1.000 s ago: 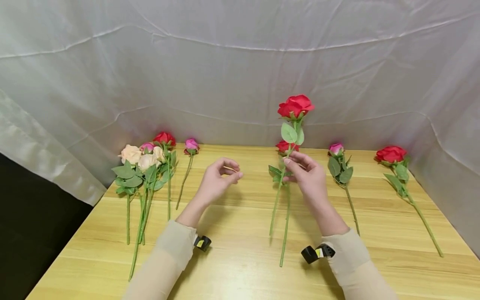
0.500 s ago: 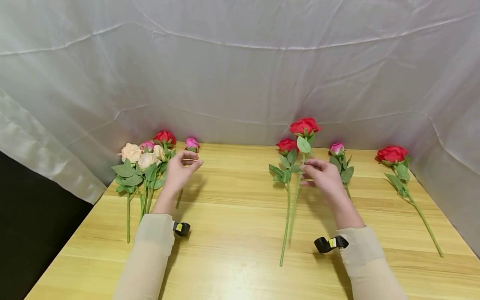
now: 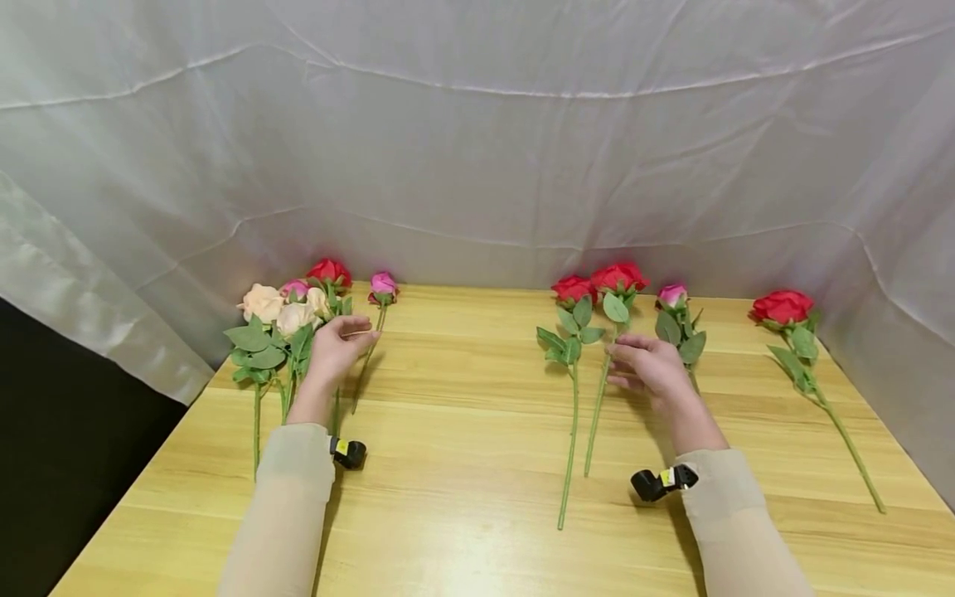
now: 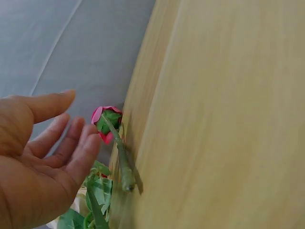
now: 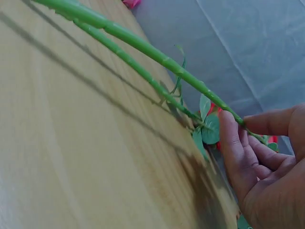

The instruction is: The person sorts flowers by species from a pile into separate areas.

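Observation:
My right hand (image 3: 656, 371) pinches the stem of a red rose (image 3: 619, 279) between thumb and fingers. In the right wrist view that green stem (image 5: 157, 57) slants above the wood. Just left of it lies another red rose (image 3: 573, 290) with dark green leaves. My left hand (image 3: 334, 352) hovers beside a small pink rose (image 3: 384, 287), whose thin stem lies on the table. The left wrist view has the fingers (image 4: 78, 155) loosely bent with nothing between them, apart from the pink rose's stem (image 4: 123, 162).
Left of my left hand lies a cluster of cream roses (image 3: 263, 303), a pink rose (image 3: 295, 289) and a red rose (image 3: 329, 272). Another pink rose (image 3: 672, 295) and a red rose (image 3: 782, 308) lie on the right. Grey cloth (image 3: 477, 166) hangs behind the wooden table (image 3: 462, 497).
My right hand has moved right and lowered the red rose from above the table to beside the other red rose. My left hand has moved left, to the pink rose and the cluster.

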`<control>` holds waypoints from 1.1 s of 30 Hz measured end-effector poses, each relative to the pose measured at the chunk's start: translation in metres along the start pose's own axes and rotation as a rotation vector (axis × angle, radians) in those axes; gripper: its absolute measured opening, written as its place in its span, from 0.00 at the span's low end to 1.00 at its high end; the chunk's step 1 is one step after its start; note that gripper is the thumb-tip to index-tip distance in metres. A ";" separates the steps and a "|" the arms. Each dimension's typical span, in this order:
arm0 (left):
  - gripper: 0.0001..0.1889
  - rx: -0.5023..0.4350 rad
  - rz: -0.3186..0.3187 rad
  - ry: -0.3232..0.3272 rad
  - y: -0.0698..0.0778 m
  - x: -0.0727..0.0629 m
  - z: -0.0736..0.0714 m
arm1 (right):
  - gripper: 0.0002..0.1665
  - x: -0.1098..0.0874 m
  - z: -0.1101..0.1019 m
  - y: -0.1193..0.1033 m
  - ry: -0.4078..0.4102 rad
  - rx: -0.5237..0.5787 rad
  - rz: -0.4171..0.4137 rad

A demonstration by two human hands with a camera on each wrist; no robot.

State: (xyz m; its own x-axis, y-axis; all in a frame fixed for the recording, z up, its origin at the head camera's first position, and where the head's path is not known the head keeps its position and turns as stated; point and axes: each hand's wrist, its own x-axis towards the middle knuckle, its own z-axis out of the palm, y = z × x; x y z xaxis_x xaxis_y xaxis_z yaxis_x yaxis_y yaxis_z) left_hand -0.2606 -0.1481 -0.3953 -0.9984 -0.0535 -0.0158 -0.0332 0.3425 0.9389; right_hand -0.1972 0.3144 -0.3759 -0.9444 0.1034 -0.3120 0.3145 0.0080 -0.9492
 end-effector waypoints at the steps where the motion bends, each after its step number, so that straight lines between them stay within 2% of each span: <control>1: 0.25 0.006 -0.007 -0.014 -0.001 0.000 0.000 | 0.35 0.001 -0.001 0.001 -0.006 0.000 0.007; 10: 0.27 0.043 -0.093 -0.083 -0.003 0.002 0.000 | 0.41 0.005 0.000 0.009 -0.074 -0.102 -0.002; 15: 0.26 0.098 -0.129 -0.076 -0.004 0.002 0.003 | 0.41 0.008 0.004 0.014 -0.060 -0.136 0.006; 22: 0.25 0.176 -0.106 -0.054 -0.007 0.004 0.008 | 0.38 0.011 0.008 0.017 -0.018 -0.209 -0.007; 27: 0.24 0.235 -0.125 -0.053 -0.006 0.007 0.008 | 0.38 0.009 0.011 0.016 0.003 -0.249 -0.001; 33: 0.21 0.307 -0.120 -0.058 -0.003 0.010 0.009 | 0.35 0.007 0.013 0.015 0.023 -0.285 0.002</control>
State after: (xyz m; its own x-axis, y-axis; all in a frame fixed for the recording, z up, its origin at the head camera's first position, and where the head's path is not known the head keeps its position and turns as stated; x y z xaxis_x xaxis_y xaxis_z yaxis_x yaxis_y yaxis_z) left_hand -0.2706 -0.1415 -0.4012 -0.9871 -0.0607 -0.1479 -0.1543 0.6036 0.7822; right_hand -0.2005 0.3025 -0.3928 -0.9424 0.1265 -0.3095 0.3334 0.2866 -0.8981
